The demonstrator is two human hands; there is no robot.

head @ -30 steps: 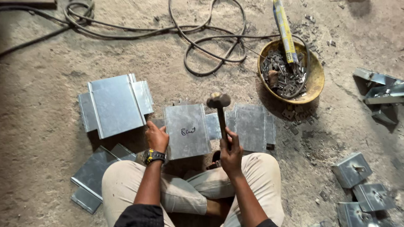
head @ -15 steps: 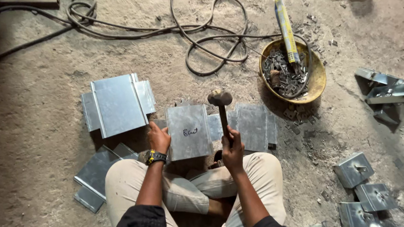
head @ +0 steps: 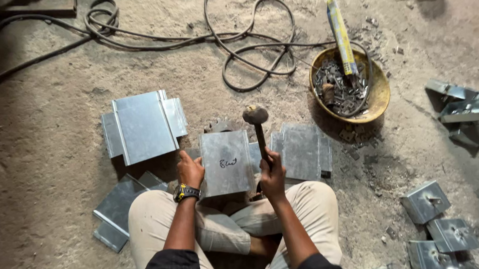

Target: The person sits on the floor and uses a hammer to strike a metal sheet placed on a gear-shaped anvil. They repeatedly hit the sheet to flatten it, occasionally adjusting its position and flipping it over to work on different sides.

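Observation:
I sit cross-legged on a dirt floor. My left hand (head: 190, 170), with a watch on the wrist, grips the left edge of a grey sheet-metal piece (head: 225, 162) that lies in front of my knees. My right hand (head: 272, 174) is shut on the handle of a hammer (head: 257, 125), whose worn head is raised above the piece's upper right corner. A second metal sheet (head: 301, 152) lies just right of the hammer.
A stack of folded metal sheets (head: 142, 125) lies to the left, with more sheets (head: 117, 211) by my left knee. A yellow bowl (head: 378, 90) of small metal parts holds a tube. Black cables (head: 245, 45) loop behind. Bent brackets (head: 425, 202) lie at right.
The hammer has stayed raised, shifting only slightly. My left hand still holds the sheet's edge. The view has drifted a little.

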